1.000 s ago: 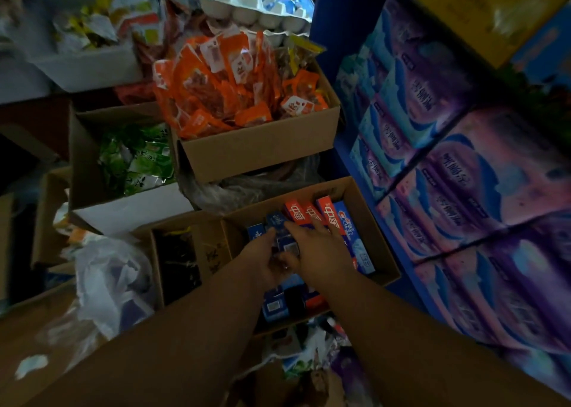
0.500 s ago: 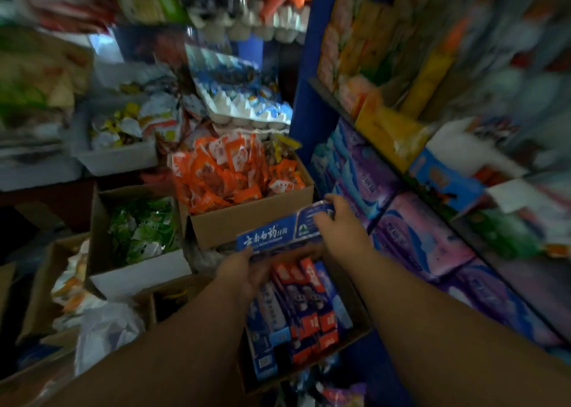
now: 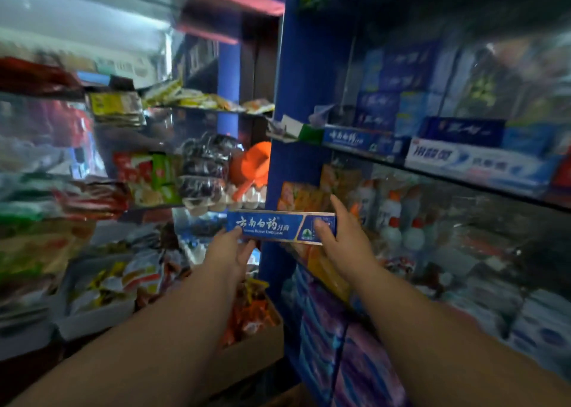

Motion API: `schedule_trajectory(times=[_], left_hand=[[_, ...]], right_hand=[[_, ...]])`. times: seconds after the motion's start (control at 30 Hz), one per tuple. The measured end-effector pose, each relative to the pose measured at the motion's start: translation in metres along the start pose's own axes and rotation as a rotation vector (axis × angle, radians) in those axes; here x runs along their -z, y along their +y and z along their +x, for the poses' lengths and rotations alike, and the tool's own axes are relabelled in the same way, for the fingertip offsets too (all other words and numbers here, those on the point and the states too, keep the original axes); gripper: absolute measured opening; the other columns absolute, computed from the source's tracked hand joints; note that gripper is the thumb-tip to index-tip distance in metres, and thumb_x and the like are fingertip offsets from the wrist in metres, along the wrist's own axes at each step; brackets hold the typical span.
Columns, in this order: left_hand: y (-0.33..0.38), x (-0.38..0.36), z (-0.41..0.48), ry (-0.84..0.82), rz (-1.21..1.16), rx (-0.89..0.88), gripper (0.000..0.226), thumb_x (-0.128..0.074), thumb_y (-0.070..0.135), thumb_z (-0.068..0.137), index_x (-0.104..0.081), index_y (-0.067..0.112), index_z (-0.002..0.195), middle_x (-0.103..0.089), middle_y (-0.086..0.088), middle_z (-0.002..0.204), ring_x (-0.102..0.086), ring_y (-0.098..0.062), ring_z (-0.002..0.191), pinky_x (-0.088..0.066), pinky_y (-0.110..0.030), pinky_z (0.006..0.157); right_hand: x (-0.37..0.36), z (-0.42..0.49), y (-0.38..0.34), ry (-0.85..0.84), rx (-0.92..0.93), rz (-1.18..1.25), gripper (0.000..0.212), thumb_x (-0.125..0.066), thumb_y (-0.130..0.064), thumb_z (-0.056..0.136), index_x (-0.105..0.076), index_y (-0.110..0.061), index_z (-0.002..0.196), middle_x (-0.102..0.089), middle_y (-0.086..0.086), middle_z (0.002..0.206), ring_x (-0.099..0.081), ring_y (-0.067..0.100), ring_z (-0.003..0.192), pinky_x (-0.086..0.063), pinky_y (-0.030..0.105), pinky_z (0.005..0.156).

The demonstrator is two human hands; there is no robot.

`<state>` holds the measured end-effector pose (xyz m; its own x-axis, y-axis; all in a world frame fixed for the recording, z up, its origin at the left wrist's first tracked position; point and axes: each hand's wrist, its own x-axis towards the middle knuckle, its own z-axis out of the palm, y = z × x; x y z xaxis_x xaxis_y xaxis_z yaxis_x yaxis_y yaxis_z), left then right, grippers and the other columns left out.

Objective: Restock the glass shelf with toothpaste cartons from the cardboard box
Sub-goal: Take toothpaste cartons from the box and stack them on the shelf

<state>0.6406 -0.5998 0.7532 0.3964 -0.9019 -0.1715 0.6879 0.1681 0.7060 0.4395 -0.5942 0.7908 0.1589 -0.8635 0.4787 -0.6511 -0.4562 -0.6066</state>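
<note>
Holding one blue toothpaste carton point(image 3: 279, 228) level between them, the hands pinch it at its two ends: the left hand point(image 3: 230, 253) takes the near-left end from below with the thumb on the front face, and the right hand point(image 3: 343, 241) closes on the other end, thumb on the front and fingers point(image 3: 338, 204) behind. The carton is a long, thin cardboard box with a shiny printed face and a silver edge, so it is light but easy to dent, and I think a too strong pinch could crush its corners. The glass shelf point(image 3: 364, 151) is above and to the right of the hands, well apart from the carton, and it already carries other toothpaste cartons point(image 3: 355, 137) lying flat, some stacked behind. Its edge is hard, thin and smooth. One risk is that the carton strikes this edge on the way up; another is that it pushes the front cartons, which seem to slide easily on glass, so one could fall to the bottles point(image 3: 389, 218) on the lower shelf. The cardboard box is not in view
</note>
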Motion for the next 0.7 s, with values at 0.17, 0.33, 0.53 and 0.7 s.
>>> schedule_trajectory(times=[0.17,0.33,0.53,0.7], left_hand=[[0.035,-0.061,0.003,-0.137,0.011,-0.089,0.021,-0.043,0.004,0.098,-0.054,0.01,0.115,-0.061,-0.006,0.092,-0.062,-0.015,0.087,-0.052,-0.028,0.089],[0.047,-0.135,-0.005,-0.278,0.068,-0.145,0.017,-0.044,-0.001,0.095,-0.055,0.011,0.092,-0.059,-0.009,0.09,-0.057,-0.011,0.079,-0.054,-0.019,0.076],[0.035,-0.212,0.007,-0.48,0.713,-0.35,0.064,-0.052,0.019,0.095,-0.022,0.013,0.151,-0.008,-0.001,0.161,-0.03,-0.03,0.141,-0.035,-0.041,0.11],[0.013,-0.245,0.023,-0.46,1.152,-0.347,0.073,-0.044,0.033,0.099,0.002,0.015,0.154,0.016,0.001,0.16,-0.012,-0.03,0.147,-0.022,-0.041,0.115]], right_hand=[[0.041,0.021,-0.018,0.154,0.034,0.047,0.053,-0.055,-0.035,0.094,-0.033,-0.028,0.142,-0.051,0.006,0.133,-0.052,0.022,0.117,-0.044,0.04,0.1],[0.082,0.054,-0.03,0.296,-0.012,0.086,0.034,-0.058,-0.037,0.092,-0.041,-0.031,0.121,-0.052,-0.001,0.122,-0.055,0.017,0.104,-0.049,0.04,0.091],[0.118,0.099,-0.029,0.485,-0.049,0.085,0.033,-0.061,-0.033,0.091,-0.043,-0.023,0.116,-0.051,0.0,0.118,-0.05,0.014,0.1,-0.046,0.033,0.086],[0.12,0.13,-0.014,0.459,-0.127,0.028,0.036,-0.062,-0.033,0.09,-0.042,-0.02,0.117,-0.053,0.002,0.118,-0.053,0.019,0.102,-0.048,0.036,0.082]])
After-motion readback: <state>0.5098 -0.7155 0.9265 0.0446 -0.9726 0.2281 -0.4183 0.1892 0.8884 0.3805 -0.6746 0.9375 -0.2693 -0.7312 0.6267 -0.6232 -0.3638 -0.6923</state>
